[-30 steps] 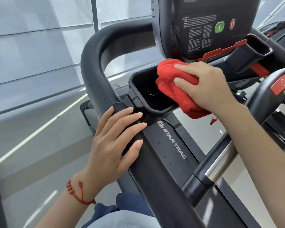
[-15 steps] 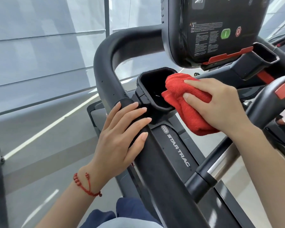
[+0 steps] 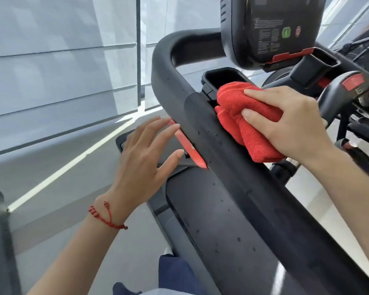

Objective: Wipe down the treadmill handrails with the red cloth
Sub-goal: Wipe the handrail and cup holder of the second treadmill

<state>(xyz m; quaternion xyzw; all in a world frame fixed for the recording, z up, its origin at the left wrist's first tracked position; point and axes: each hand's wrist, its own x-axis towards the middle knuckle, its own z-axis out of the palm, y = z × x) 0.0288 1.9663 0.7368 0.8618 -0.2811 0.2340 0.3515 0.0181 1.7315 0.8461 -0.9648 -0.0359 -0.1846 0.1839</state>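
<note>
The thick black left handrail [image 3: 238, 188] of the treadmill runs from the lower right up to a bend at the top centre. My right hand [image 3: 290, 126] grips the bunched red cloth [image 3: 241, 116] and presses it on the inner side of the rail, just below the black cup holder [image 3: 221, 76]. My left hand [image 3: 145, 150] hovers open, fingers spread, on the outer side of the rail, apart from it, beside a red trim strip [image 3: 190, 145].
The black console [image 3: 270, 28] with a green and a red button stands above at top right. A second cup holder [image 3: 319, 62] and a curved grip with a red button [image 3: 353, 81] lie to the right. Window blinds [image 3: 62, 60] fill the left.
My right hand has slid the cloth from the cup holder's rim down onto the handrail. My left hand has come off the rail and opened beside it. The view shifted over the rail.
</note>
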